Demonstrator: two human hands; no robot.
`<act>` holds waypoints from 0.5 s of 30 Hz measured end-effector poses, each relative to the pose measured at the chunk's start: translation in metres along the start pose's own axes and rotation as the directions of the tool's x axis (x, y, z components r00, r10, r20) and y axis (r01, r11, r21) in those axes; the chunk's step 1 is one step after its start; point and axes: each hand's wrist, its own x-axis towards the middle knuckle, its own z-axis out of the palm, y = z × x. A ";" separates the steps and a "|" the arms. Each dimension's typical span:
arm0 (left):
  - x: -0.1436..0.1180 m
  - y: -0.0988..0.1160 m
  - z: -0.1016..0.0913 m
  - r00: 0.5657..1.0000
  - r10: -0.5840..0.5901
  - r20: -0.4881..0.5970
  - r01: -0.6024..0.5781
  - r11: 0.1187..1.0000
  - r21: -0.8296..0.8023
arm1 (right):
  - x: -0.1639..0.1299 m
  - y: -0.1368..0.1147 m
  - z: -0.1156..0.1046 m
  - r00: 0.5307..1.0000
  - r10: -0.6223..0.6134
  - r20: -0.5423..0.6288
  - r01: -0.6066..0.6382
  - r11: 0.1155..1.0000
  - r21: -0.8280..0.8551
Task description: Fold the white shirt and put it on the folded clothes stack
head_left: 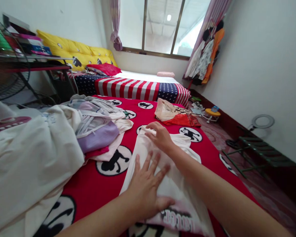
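Observation:
A white T-shirt [143, 154] with printed lettering near its lower end lies spread on a red blanket [86, 187] patterned with dark figures in white ovals. My left hand [148, 187] rests flat on the shirt, fingers spread. Farther up, my right hand [160, 135] has its fingers curled at the shirt's far left corner, pinching the cloth. My right forearm crosses over the shirt and hides part of it.
A heap of loose clothes [98, 135] and a large white garment [34, 158] lie left. Beyond the shirt is a beige and red garment [175, 113]. A fan [8, 62] stands left; a dark green folding stool [263, 151] and ring light [262, 121] stand right.

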 end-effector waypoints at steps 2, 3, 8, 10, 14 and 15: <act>-0.001 -0.001 -0.001 1.000 0.006 0.003 -0.006 1.000 0.021 | -0.024 0.013 -0.032 0.993 0.023 -0.118 -0.013 0.996 0.083; -0.001 -0.001 -0.001 1.000 0.009 0.000 -0.009 0.999 0.031 | -0.038 0.023 -0.050 0.983 0.073 -0.167 -0.057 0.994 0.095; 0.001 0.007 -0.012 0.997 0.059 -0.053 -0.055 0.995 0.079 | -0.110 0.075 -0.117 0.850 0.499 -0.169 -0.500 0.865 0.037; 0.003 0.020 -0.017 0.990 0.121 -0.074 -0.116 0.990 0.078 | -0.130 0.084 -0.128 0.766 0.642 -0.019 -0.638 0.763 0.101; 0.005 0.052 -0.021 0.953 0.302 0.003 -0.301 0.951 -0.067 | -0.145 0.079 -0.127 0.667 0.715 0.211 -0.745 0.633 0.212; 0.005 0.058 -0.020 0.939 0.343 0.039 -0.338 0.936 -0.093 | -0.144 0.077 -0.125 0.665 0.704 0.248 -0.746 0.627 0.223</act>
